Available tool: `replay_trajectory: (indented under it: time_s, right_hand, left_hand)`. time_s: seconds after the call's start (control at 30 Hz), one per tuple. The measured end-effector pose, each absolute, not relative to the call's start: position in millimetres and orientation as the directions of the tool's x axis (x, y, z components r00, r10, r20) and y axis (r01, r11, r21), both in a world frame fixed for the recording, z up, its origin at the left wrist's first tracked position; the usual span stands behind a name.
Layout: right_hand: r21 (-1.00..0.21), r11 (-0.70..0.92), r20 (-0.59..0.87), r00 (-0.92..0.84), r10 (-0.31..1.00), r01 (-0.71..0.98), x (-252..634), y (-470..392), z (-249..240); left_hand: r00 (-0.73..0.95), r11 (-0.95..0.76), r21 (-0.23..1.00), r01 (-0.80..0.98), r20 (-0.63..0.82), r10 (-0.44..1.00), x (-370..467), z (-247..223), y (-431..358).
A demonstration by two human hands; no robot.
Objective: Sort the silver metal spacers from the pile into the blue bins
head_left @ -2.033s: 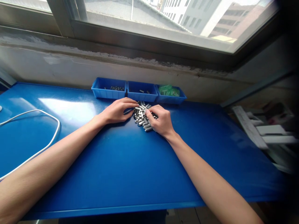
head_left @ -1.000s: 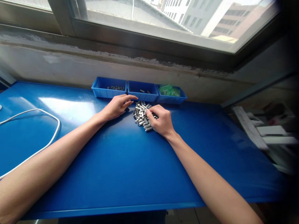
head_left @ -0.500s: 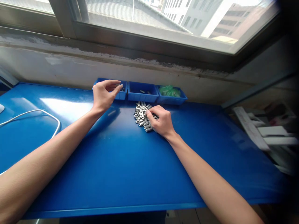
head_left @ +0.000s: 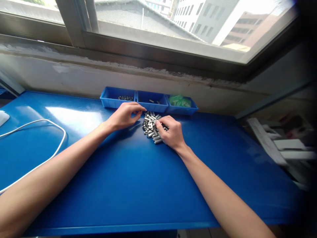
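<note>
A heap of small shiny metal cylinders (head_left: 150, 127) lies on the blue table (head_left: 138, 178). My left hand (head_left: 127, 115) hovers at the heap's left edge, thumb and fingers apart, with nothing visible between them. On the heap's right side rests my right hand (head_left: 171, 131), its fingers curled and thumb pressed in among the pieces. What its fingertips grip is hidden. Behind the heap stand three blue bins in a row. Small metal parts (head_left: 125, 98) lie in the left bin (head_left: 109, 103); a few short pieces are in the middle bin (head_left: 157, 107).
The right bin (head_left: 182, 110) holds a green plastic bag (head_left: 179, 100) with parts inside. A white cable (head_left: 63, 132) loops over the table's left side. A wall and window (head_left: 158, 49) rise behind the bins. White objects (head_left: 289, 145) stand beyond the table's right edge.
My left hand has moved from above the left bin down and right to the heap, and the bin's contents now show. My right hand stays at the heap. The view has shifted slightly.
</note>
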State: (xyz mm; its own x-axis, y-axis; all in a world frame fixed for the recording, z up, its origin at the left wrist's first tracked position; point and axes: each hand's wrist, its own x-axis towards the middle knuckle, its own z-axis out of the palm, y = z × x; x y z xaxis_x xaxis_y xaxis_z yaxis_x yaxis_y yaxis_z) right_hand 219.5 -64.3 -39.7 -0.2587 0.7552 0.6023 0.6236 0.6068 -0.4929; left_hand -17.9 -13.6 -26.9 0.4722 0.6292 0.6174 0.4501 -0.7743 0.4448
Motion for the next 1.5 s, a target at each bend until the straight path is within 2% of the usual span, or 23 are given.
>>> replay_trajectory:
  time_s: [0.1, 0.2, 0.43, 0.87, 1.03, 1.13, 1.3, 1.4, 1.5]
  right_hand:
    - [-0.481, 0.606, 0.61, -0.255, 0.75, 0.633, 219, -65, -40]
    - [-0.471, 0.613, 0.624, -0.252, 0.739, 0.634, 219, -65, -39]
    - [-0.471, 0.61, 0.631, -0.239, 0.738, 0.637, 218, -66, -37]
    - [-0.5, 0.609, 0.625, -0.231, 0.746, 0.615, 218, -64, -38]
    - [-0.523, 0.584, 0.611, -0.204, 0.765, 0.621, 218, -65, -36]
    - [-0.543, 0.564, 0.603, -0.178, 0.778, 0.622, 218, -65, -36]
    - [-0.546, 0.565, 0.601, -0.18, 0.778, 0.618, 218, -64, -37]
    - [-0.531, 0.574, 0.607, -0.194, 0.771, 0.623, 218, -63, -38]
    - [-0.519, 0.583, 0.605, -0.214, 0.767, 0.625, 218, -63, -38]
  left_hand:
    - [0.608, -0.815, 0.396, 0.424, 0.543, 0.58, -15, -30, -17]
    - [0.656, -0.827, 0.389, 0.406, 0.505, 0.561, -15, -34, -21]
    - [0.601, -0.805, 0.485, 0.342, 0.545, 0.584, -13, -38, -31]
    - [0.618, -0.775, 0.518, 0.363, 0.489, 0.616, -12, -36, -33]
    - [0.52, -0.714, 0.586, 0.382, 0.502, 0.691, -15, -40, -28]
    - [0.405, -0.617, 0.715, 0.328, 0.483, 0.776, -17, -43, -24]
    - [0.245, -0.393, 0.903, 0.173, 0.347, 0.905, -19, -44, -20]
    - [0.227, -0.328, 0.938, 0.116, 0.296, 0.928, -18, -40, -21]
    - [0.2, -0.352, 0.931, 0.1, 0.328, 0.923, -15, -33, -22]
